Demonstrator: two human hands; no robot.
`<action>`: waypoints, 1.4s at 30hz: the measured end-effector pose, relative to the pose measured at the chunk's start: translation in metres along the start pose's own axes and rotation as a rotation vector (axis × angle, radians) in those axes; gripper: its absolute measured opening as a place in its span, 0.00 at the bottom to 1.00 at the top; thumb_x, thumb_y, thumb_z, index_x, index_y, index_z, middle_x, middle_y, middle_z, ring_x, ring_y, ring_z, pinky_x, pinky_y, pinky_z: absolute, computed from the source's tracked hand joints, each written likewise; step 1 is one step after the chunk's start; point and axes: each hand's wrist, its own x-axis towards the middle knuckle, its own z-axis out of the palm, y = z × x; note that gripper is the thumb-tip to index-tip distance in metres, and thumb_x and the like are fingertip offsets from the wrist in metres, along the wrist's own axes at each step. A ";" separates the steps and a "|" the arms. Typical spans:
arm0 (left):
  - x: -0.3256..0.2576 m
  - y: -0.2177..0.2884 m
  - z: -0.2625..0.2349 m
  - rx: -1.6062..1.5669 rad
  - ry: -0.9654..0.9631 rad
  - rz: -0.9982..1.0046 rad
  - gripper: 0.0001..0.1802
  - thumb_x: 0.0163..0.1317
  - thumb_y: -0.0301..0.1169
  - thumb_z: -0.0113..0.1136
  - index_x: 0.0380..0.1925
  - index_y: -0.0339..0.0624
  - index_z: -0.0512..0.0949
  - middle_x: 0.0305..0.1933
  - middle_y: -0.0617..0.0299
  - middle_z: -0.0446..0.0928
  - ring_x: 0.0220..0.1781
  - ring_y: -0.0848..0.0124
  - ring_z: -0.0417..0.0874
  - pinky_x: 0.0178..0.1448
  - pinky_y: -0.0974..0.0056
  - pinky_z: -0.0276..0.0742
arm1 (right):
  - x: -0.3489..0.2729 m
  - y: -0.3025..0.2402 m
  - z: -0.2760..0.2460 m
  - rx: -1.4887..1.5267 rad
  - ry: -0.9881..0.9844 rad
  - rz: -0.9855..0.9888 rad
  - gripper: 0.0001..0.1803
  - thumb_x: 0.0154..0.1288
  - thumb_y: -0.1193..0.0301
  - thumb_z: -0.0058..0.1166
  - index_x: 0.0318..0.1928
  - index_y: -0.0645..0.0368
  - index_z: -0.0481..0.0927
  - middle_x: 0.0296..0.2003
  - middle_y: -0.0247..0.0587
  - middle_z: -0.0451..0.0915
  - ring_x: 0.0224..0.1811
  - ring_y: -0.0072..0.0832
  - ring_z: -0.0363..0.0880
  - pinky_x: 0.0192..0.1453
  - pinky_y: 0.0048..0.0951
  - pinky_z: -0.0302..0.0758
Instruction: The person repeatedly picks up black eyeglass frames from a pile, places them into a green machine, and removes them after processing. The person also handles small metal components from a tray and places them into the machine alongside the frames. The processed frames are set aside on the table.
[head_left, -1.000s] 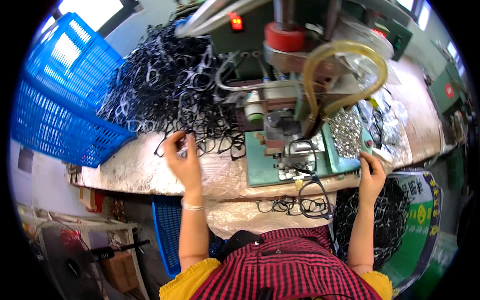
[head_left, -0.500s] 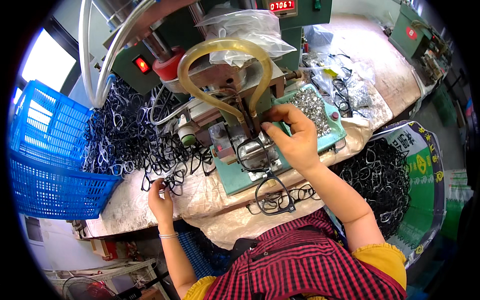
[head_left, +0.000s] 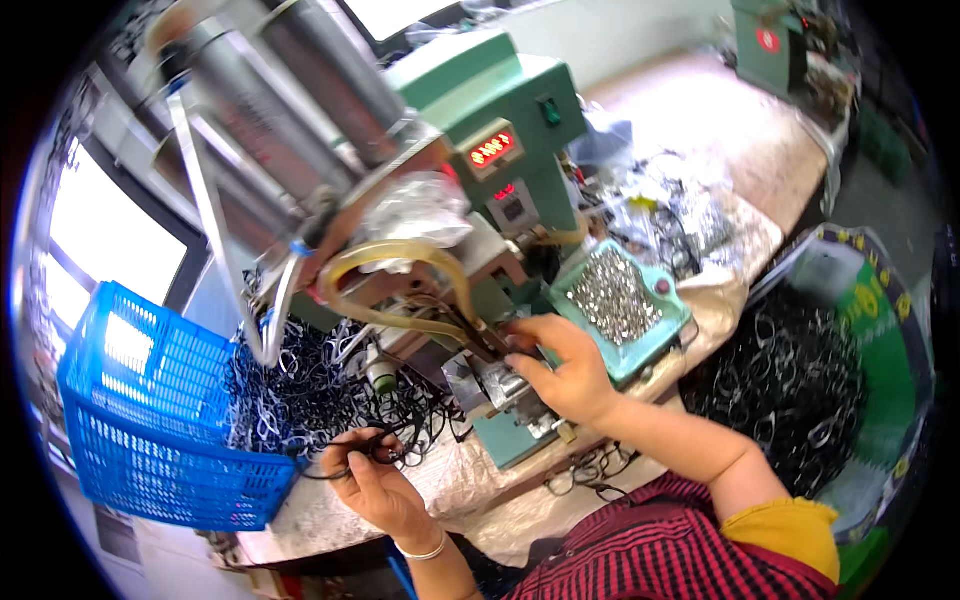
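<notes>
Now right hand (head_left: 565, 370) at press (head_left: 500, 385), fingers pinched on frame (head_left: 478, 338) under tube (head_left: 400, 285). Left hand (head_left: 375, 480) well apart, closed on second frame (head_left: 385, 443) beside frame pile (head_left: 300, 390). Blue basket (head_left: 140, 420) left of left hand. Tray of small metal parts (head_left: 612, 295) just right of right hand.

Left of the green painted-metal machine (head_left: 500, 130), a glossy blue plastic basket (head_left: 150, 420); beside it, shiny black plastic frames (head_left: 300, 390); right, bright metal parts (head_left: 612, 292).
</notes>
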 end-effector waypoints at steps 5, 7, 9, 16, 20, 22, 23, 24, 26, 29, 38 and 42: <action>0.028 0.000 0.085 0.281 -0.309 0.294 0.06 0.72 0.22 0.53 0.45 0.33 0.73 0.46 0.47 0.78 0.42 0.62 0.83 0.41 0.62 0.87 | 0.010 0.006 -0.022 0.258 -0.037 0.205 0.29 0.61 0.80 0.63 0.62 0.67 0.68 0.41 0.40 0.84 0.48 0.22 0.81 0.57 0.25 0.74; 0.030 -0.016 0.085 0.030 -0.221 0.230 0.06 0.70 0.18 0.55 0.46 0.30 0.73 0.49 0.44 0.78 0.45 0.61 0.85 0.47 0.57 0.89 | 0.013 -0.004 -0.025 0.266 -0.071 0.243 0.30 0.61 0.81 0.63 0.63 0.66 0.67 0.43 0.41 0.85 0.49 0.22 0.81 0.58 0.24 0.73; 0.030 -0.012 0.087 0.003 -0.197 0.199 0.06 0.71 0.20 0.55 0.45 0.30 0.73 0.50 0.45 0.78 0.47 0.60 0.85 0.49 0.56 0.89 | 0.011 -0.008 -0.023 0.293 -0.051 0.278 0.29 0.62 0.81 0.63 0.62 0.66 0.67 0.42 0.42 0.85 0.50 0.23 0.81 0.59 0.24 0.73; 0.017 0.001 0.088 0.046 -0.355 0.136 0.08 0.62 0.17 0.60 0.42 0.33 0.79 0.45 0.47 0.84 0.44 0.59 0.87 0.54 0.58 0.81 | 0.011 -0.039 -0.043 0.234 -0.182 0.287 0.30 0.62 0.81 0.58 0.65 0.66 0.67 0.57 0.49 0.78 0.61 0.32 0.78 0.66 0.34 0.72; -0.007 -0.004 0.085 0.585 -0.773 0.319 0.10 0.52 0.23 0.69 0.36 0.44 0.87 0.47 0.59 0.87 0.43 0.64 0.86 0.54 0.56 0.78 | 0.024 0.007 -0.077 -0.347 -0.306 0.054 0.18 0.60 0.73 0.61 0.52 0.58 0.82 0.60 0.52 0.78 0.66 0.46 0.75 0.71 0.44 0.68; -0.009 -0.017 0.093 0.585 -0.830 0.396 0.12 0.52 0.26 0.71 0.39 0.46 0.88 0.47 0.61 0.87 0.42 0.63 0.85 0.55 0.55 0.78 | 0.023 0.044 -0.100 -0.818 -0.242 0.063 0.14 0.57 0.72 0.64 0.45 0.58 0.85 0.59 0.55 0.78 0.68 0.50 0.71 0.73 0.47 0.66; -0.009 -0.020 0.092 0.585 -0.856 0.398 0.12 0.52 0.27 0.71 0.39 0.47 0.88 0.47 0.62 0.87 0.41 0.62 0.85 0.56 0.55 0.78 | 0.018 0.061 -0.110 -1.028 -0.199 0.121 0.12 0.56 0.71 0.66 0.42 0.57 0.86 0.59 0.57 0.78 0.69 0.51 0.69 0.73 0.47 0.65; -0.009 -0.022 0.092 0.597 -0.881 0.396 0.13 0.52 0.27 0.72 0.40 0.48 0.88 0.47 0.63 0.87 0.41 0.62 0.84 0.56 0.54 0.78 | 0.013 0.074 -0.118 -1.005 -0.165 0.091 0.12 0.54 0.71 0.67 0.41 0.56 0.87 0.59 0.58 0.78 0.69 0.52 0.69 0.73 0.47 0.65; -0.006 -0.020 0.091 0.606 -0.907 0.360 0.13 0.52 0.28 0.72 0.40 0.48 0.88 0.47 0.63 0.87 0.39 0.61 0.84 0.57 0.54 0.78 | 0.003 0.093 -0.129 -0.958 -0.118 0.014 0.10 0.52 0.71 0.69 0.37 0.55 0.88 0.58 0.58 0.78 0.68 0.53 0.70 0.72 0.47 0.66; -0.009 -0.016 0.084 0.655 -0.941 0.333 0.15 0.51 0.27 0.70 0.41 0.49 0.87 0.49 0.66 0.86 0.38 0.63 0.81 0.62 0.52 0.75 | 0.000 0.107 -0.134 -0.929 -0.086 -0.058 0.08 0.53 0.72 0.66 0.36 0.58 0.87 0.54 0.58 0.80 0.65 0.53 0.73 0.70 0.47 0.68; -0.059 -0.047 0.048 0.725 -0.442 0.468 0.17 0.54 0.22 0.64 0.45 0.45 0.83 0.53 0.59 0.83 0.48 0.61 0.83 0.67 0.51 0.72 | -0.004 0.105 -0.137 -0.513 0.132 0.224 0.06 0.65 0.77 0.60 0.42 0.63 0.82 0.34 0.34 0.81 0.37 0.22 0.78 0.46 0.25 0.74; -0.034 -0.086 0.006 1.107 -0.037 -0.018 0.15 0.58 0.29 0.69 0.46 0.39 0.83 0.58 0.48 0.74 0.60 0.53 0.72 0.63 0.52 0.67 | -0.011 0.110 -0.136 -0.340 0.104 0.233 0.07 0.69 0.78 0.58 0.45 0.64 0.84 0.38 0.31 0.83 0.39 0.17 0.77 0.48 0.20 0.73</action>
